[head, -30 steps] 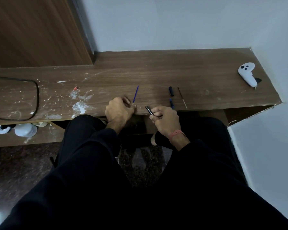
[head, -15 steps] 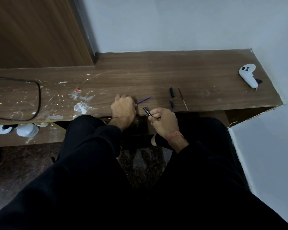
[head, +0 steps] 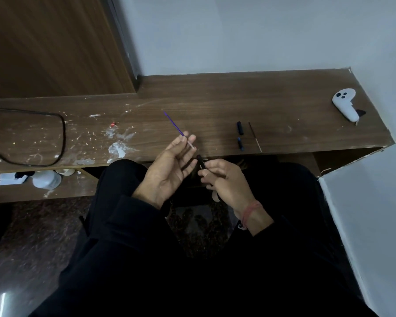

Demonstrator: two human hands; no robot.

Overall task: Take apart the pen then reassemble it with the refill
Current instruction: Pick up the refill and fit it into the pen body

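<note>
Left hand [head: 169, 165]: yours, palm up, fingertips pinching the purple refill [head: 177, 128], which points toward 11 o'clock above the desk [head: 284, 106].
Right hand [head: 224, 177]: your fingers closed round the black pen barrel [head: 201, 161].
Loose parts: two dark pieces [head: 240, 133] at 2 o'clock of your hands.

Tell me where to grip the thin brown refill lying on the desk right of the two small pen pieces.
Grip the brown refill near its middle, coming straight down from above, fingers closing across its width. It lies flat on the desk, running away from the person, tilted slightly. The black piece and blue piece lie close on its left, so the right side seems freer.
</note>
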